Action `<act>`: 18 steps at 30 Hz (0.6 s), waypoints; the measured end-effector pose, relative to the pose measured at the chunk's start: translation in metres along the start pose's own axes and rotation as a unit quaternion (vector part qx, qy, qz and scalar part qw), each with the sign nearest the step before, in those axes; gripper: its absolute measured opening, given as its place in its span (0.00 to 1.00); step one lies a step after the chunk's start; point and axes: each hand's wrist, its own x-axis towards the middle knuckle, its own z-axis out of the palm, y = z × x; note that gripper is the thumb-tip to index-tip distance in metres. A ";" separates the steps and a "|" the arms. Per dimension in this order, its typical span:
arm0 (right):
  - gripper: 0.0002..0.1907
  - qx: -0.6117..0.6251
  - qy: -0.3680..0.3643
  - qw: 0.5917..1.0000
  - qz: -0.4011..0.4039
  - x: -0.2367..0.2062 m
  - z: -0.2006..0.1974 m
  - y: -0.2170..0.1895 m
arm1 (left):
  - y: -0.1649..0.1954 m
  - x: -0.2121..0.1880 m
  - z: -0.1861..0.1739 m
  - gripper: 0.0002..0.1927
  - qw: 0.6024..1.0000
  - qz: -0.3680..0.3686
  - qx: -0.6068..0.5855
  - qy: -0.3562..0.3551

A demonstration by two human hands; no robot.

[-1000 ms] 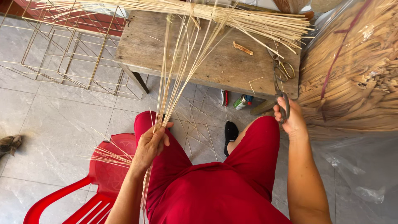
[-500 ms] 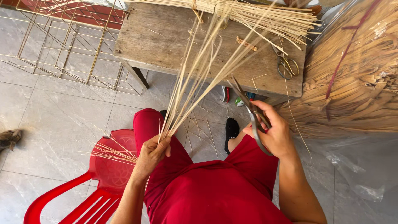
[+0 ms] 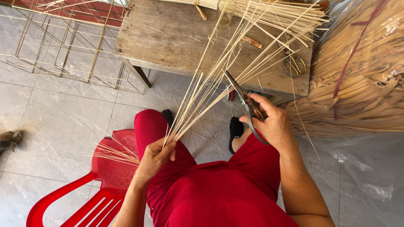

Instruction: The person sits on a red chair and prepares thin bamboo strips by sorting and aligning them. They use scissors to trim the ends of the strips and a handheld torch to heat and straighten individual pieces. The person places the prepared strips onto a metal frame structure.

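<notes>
A fan of thin pale reeds (image 3: 210,88) rises up and away from the left hand (image 3: 155,157) clenched around its base, long axis slanting toward the wooden table (image 3: 164,42); the right hand (image 3: 273,124), beside it, grips scissors (image 3: 246,103) touching the stalks, above a grey tiled floor (image 3: 63,126) and red plastic chair (image 3: 105,168)
</notes>
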 end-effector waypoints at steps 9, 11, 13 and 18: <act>0.33 0.070 0.010 0.997 -0.019 -0.010 0.006 0.030 | -0.010 0.006 0.000 0.17 1.000 0.003 -0.023 -0.003; 0.33 0.157 0.019 0.986 -0.048 -0.014 0.008 0.037 | -0.011 0.007 -0.001 0.17 0.998 -0.039 -0.040 0.011; 0.34 0.206 0.033 0.978 0.007 -0.017 0.010 0.042 | -0.012 0.006 -0.001 0.17 0.997 -0.066 -0.047 0.017; 0.34 0.178 -0.008 0.984 0.018 -0.013 0.002 0.044 | -0.009 0.006 -0.001 0.16 1.000 -0.003 -0.001 0.002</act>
